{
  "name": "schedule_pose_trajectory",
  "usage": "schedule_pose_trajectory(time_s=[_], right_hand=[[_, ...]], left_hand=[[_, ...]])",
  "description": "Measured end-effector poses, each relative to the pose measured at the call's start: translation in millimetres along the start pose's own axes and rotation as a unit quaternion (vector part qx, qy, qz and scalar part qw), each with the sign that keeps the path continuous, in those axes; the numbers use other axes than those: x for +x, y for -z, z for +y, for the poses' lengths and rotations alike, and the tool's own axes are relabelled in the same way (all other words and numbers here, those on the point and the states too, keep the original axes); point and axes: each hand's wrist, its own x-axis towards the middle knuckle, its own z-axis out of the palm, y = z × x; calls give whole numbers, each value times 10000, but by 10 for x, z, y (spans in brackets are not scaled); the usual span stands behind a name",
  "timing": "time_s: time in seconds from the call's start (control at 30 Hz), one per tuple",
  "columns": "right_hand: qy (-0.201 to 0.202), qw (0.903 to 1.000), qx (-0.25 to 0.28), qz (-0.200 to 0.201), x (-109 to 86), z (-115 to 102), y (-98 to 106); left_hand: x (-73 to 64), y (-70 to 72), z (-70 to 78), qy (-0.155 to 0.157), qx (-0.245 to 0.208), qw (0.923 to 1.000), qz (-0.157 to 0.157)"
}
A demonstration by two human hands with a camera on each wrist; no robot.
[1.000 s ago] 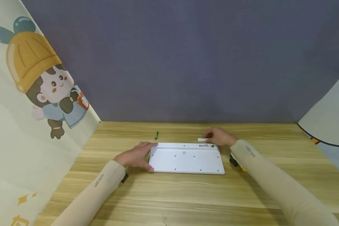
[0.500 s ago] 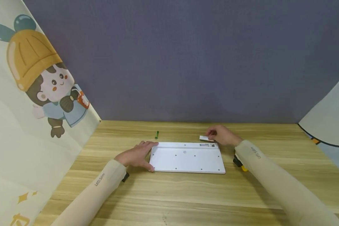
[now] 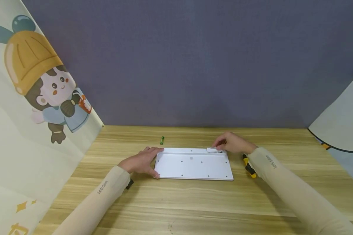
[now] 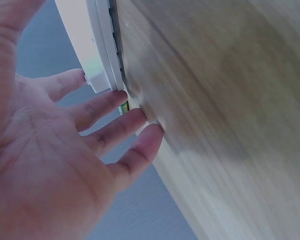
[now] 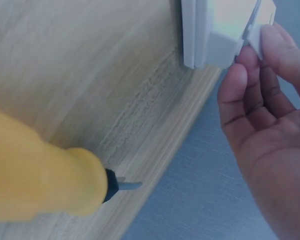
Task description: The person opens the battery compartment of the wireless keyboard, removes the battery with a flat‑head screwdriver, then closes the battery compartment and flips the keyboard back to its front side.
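A white keyboard (image 3: 191, 166) lies face down on the wooden table, its underside dotted with small screws. My left hand (image 3: 141, 161) spans its left end, thumb at the near corner and a fingertip at the far corner; in the left wrist view the fingers (image 4: 117, 131) are fairly straight. At the far right of the keyboard, my right hand (image 3: 231, 143) pinches a small white battery cover (image 3: 214, 150) between thumb and fingers. The cover sits over the battery compartment, tilted away from the keyboard in the right wrist view (image 5: 260, 37). What lies inside the compartment is hidden.
A green battery (image 3: 162, 140) lies on the table beyond the keyboard's far left corner. To the right of the keyboard is a yellow and black screwdriver (image 3: 249, 167), partly under the right wrist. A grey partition (image 3: 206, 65) rises at the table's back edge.
My right hand has brought the battery cover from just beyond the keyboard's far edge down over the compartment opening. The left hand stays at the left end. More of the screwdriver shows.
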Motion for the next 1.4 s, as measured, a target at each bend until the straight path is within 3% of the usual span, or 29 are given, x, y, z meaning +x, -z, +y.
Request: schedule_pose_trajectory(time_s=[0.57,0.9,1.1,1.4], right_hand=[[-63,9999,-148,47,-19,-42,-38],[72,9976,-692,42,-158,-84,-90],[112,9956,-907,230,-177,-111,-143],[79,9961,-773,426,-118,-77,-161]], left_hand=[[-8,7,5,-25,-39,10000,-24],[-3,-6,-2,9,-20,10000,-47],[-15,1,5,51,7,10000,-46],[-2,-10,7,29,38,10000,-24]])
